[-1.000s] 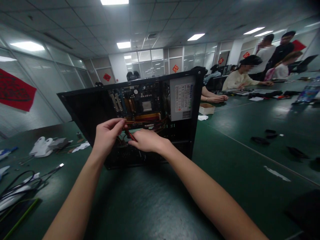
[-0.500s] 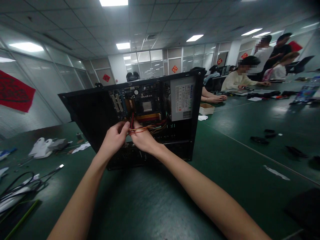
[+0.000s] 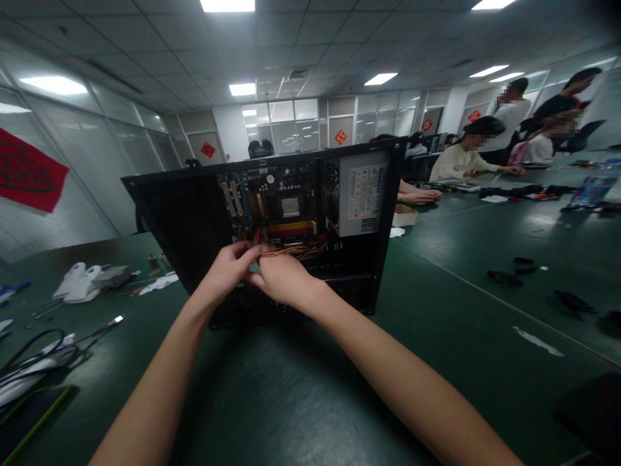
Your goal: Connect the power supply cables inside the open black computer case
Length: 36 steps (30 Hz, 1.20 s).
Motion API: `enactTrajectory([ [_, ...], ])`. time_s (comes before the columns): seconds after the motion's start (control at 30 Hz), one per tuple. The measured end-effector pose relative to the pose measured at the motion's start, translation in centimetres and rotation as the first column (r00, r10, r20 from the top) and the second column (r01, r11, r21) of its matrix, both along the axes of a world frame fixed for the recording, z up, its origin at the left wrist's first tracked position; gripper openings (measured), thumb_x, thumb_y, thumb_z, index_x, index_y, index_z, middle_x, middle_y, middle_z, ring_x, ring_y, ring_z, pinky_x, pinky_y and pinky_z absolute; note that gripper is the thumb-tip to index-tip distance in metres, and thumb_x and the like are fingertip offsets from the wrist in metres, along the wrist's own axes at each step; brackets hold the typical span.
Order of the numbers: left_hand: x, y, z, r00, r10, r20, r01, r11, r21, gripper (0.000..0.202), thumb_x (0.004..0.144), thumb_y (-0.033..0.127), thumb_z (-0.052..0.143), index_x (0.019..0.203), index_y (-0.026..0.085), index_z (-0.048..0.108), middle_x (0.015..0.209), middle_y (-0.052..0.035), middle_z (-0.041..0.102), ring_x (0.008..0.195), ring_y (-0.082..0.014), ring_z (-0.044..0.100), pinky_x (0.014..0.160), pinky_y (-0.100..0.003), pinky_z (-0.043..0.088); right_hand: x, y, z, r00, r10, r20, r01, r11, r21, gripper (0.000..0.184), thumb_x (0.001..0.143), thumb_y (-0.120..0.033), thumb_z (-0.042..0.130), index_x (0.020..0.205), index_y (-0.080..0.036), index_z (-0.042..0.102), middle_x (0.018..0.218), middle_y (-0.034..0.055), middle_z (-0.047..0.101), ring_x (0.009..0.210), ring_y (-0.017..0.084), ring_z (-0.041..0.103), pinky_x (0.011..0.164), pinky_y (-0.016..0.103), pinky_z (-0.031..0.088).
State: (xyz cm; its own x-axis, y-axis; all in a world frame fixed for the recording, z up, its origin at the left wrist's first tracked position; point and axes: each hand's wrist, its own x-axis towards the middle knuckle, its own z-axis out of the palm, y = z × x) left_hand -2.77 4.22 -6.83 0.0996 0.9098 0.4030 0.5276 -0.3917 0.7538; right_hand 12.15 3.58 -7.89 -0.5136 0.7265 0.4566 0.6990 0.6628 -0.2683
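Note:
A black computer case [image 3: 174, 217] stands open on the table, its inside facing me. The motherboard [image 3: 284, 181] and a silver power supply [image 3: 363, 197] show in its upper part. A bundle of thin red, yellow and black power cables [image 3: 303, 249] runs from the power supply side towards my hands. My left hand [image 3: 233, 268] has its thumb and fingers closed on the cables below the card slots. Against it, my right hand [image 3: 286, 275] is curled with the cables crossing over it, its fingers closed around them. Both hands' fingertips and the cable ends are partly hidden.
At left on the green table [image 3: 310, 395] lie black cables [image 3: 63, 349], a white plastic bag [image 3: 80, 281] and a grey block [image 3: 114, 277]. A small box [image 3: 405, 215] and dark parts [image 3: 504, 278] lie at right. Several people sit or stand beyond.
My hands have shifted slightly right and down with the cables, and my right hand has turned so its thumb shows below. The case appears slightly further right in view.

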Motion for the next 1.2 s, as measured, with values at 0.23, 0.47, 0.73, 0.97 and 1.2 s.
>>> enactTrajectory([
  [0.23,0.0,1.0,-0.8,0.997,0.032,0.074,-0.041,0.992,0.117,0.041,0.083,0.052,0.06,0.094,0.013,0.069,0.092,-0.0059,0.07,0.086,-0.0205,0.062,0.078,-0.027,0.045,3.1,-4.0,4.5,0.986,-0.031,0.162,0.032,0.999,-0.008,0.044,0.098,-0.049,0.048,0.109,-0.012,0.068,0.106,0.0187,0.071,0.099,0.033,0.068,0.083,0.042,0.052],
  [0.47,-0.4,0.9,-0.6,0.967,0.19,0.168,-0.226,0.948,0.225,0.039,0.087,0.048,0.057,0.102,0.013,0.067,0.099,-0.0069,0.071,0.091,-0.0207,0.063,0.082,-0.027,0.045,3.7,0.7,1.8,0.967,0.084,0.24,-0.06,0.993,-0.105,0.041,0.098,-0.045,0.05,0.118,-0.013,0.063,0.116,0.0187,0.069,0.107,0.03,0.066,0.087,0.036,0.049],
  [0.73,-0.5,-0.2,0.9,0.935,0.223,0.276,-0.306,0.899,0.313,0.034,0.087,0.05,0.057,0.09,0.017,0.066,0.085,-0.0029,0.067,0.081,-0.0178,0.06,0.074,-0.025,0.045,3.1,2.9,-0.3,0.949,-0.063,0.31,0.05,0.998,0.05,0.059,0.096,-0.06,0.044,0.113,-0.009,0.07,0.119,0.0229,0.065,0.112,0.035,0.062,0.087,0.04,0.051],
  [0.97,0.9,-1.1,1.0,0.956,0.161,0.244,-0.238,0.913,0.33,0.03,0.088,0.046,0.058,0.089,0.017,0.063,0.081,-0.0018,0.063,0.076,-0.0158,0.056,0.069,-0.024,0.045,3.2,3.1,-0.5,0.918,0.182,0.351,-0.116,0.973,-0.2,0.081,0.084,-0.078,0.047,0.129,-0.012,0.061,0.128,0.0218,0.064,0.119,0.037,0.059,0.098,0.046,0.046],
  [1.2,0.9,-1.1,1.0,0.96,0.144,0.239,-0.22,0.919,0.328,0.03,0.087,0.046,0.058,0.089,0.016,0.064,0.082,-0.0022,0.065,0.077,-0.0157,0.057,0.07,-0.024,0.045,2.0,2.8,-1.1,0.967,0.028,0.255,0.003,0.992,-0.123,0.067,0.094,-0.066,0.04,0.121,-0.01,0.065,0.12,0.0232,0.067,0.109,0.036,0.066,0.086,0.042,0.052],
])
